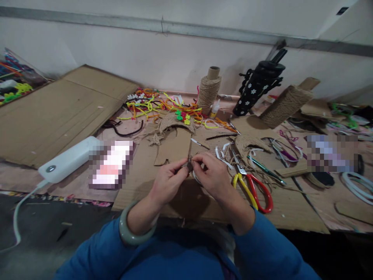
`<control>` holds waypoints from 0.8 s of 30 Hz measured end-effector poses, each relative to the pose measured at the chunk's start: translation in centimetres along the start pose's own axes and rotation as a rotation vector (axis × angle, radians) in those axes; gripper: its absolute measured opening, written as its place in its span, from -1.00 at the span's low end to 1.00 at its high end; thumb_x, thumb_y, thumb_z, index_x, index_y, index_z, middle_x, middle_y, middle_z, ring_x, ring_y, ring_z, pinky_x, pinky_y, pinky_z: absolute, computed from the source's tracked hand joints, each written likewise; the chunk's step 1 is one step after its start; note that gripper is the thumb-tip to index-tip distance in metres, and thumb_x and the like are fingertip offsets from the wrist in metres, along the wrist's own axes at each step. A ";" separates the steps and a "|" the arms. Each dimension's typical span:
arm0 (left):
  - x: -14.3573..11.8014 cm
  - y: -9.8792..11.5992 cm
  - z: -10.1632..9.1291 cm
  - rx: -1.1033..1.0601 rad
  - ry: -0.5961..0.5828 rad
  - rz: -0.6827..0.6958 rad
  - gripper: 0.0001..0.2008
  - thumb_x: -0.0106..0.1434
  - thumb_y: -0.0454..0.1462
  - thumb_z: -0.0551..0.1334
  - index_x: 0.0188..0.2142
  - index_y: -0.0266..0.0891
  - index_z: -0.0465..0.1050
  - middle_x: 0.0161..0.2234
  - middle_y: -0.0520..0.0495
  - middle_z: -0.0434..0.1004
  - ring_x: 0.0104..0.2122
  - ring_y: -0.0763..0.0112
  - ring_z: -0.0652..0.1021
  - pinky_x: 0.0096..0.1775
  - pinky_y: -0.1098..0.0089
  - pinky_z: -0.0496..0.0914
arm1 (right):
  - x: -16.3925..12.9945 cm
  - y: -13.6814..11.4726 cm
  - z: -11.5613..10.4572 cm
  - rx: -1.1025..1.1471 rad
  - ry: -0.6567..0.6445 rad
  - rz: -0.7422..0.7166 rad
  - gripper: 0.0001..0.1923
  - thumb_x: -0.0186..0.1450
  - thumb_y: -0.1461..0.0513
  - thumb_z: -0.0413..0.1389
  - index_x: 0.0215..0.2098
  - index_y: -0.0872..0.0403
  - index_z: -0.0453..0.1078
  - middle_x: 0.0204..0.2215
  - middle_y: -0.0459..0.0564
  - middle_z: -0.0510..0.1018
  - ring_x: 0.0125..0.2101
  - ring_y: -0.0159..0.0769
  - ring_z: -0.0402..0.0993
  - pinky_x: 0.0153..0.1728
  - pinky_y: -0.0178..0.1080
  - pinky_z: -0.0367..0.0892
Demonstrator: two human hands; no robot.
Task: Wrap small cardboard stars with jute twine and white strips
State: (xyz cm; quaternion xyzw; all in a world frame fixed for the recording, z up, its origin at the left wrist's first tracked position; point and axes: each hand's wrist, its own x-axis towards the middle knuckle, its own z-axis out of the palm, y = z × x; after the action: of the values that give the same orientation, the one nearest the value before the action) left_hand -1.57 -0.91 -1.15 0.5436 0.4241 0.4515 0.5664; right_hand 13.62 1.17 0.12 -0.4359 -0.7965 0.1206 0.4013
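Observation:
My left hand (170, 181) and my right hand (211, 175) meet above a cardboard sheet (136, 194), fingertips pinched together. Between them is a small brownish thing, mostly hidden by the fingers; I cannot make out its kind. Just beyond lies a cardboard piece (173, 146), with a twine-wrapped crescent (173, 123) bearing green, red and yellow flowers behind it. A twine-wrapped star (154, 139) is to its left. Scissors (241, 175) with one yellow and one red handle lie right of my right hand, near a second twine crescent (250, 143) and a teal crochet hook (266, 170).
At the back stand a twine cone (209, 91), a small glue bottle (215, 109) and a black flowered holder (255, 89); another twine cone (287, 103) leans right. Colourful pipe cleaners (157, 105) are heaped behind. On the left are a phone (112, 165), a white device (68, 159) and large cardboard (58, 112).

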 end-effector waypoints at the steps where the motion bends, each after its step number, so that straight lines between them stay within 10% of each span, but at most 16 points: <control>1: 0.0 0.0 0.0 -0.002 -0.001 0.002 -0.78 0.26 -0.21 0.13 -0.29 -0.28 0.50 -0.49 0.05 0.21 -0.45 0.49 0.21 -0.40 0.45 0.13 | 0.0 0.0 0.0 0.001 0.002 0.000 -0.89 0.25 0.33 0.04 -0.40 0.06 0.37 -0.47 -0.05 0.50 -0.42 -0.33 0.42 -0.37 -0.30 0.29; 24: 0.1 0.1 0.1 -0.004 0.008 -0.003 -0.78 0.24 -0.20 0.14 -0.33 -0.28 0.50 -0.51 0.07 0.19 -0.48 0.51 0.20 -0.43 0.46 0.11 | 0.0 0.1 -0.2 0.070 -0.062 0.042 -0.87 0.31 0.29 0.02 -0.38 0.05 0.36 -0.45 -0.05 0.48 -0.39 -0.32 0.42 -0.34 -0.28 0.30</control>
State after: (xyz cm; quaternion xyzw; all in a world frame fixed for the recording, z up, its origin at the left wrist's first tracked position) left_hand -1.47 -0.82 -1.01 0.5400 0.4264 0.4536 0.5664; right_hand 13.79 1.20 0.22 -0.4343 -0.7945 0.1704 0.3888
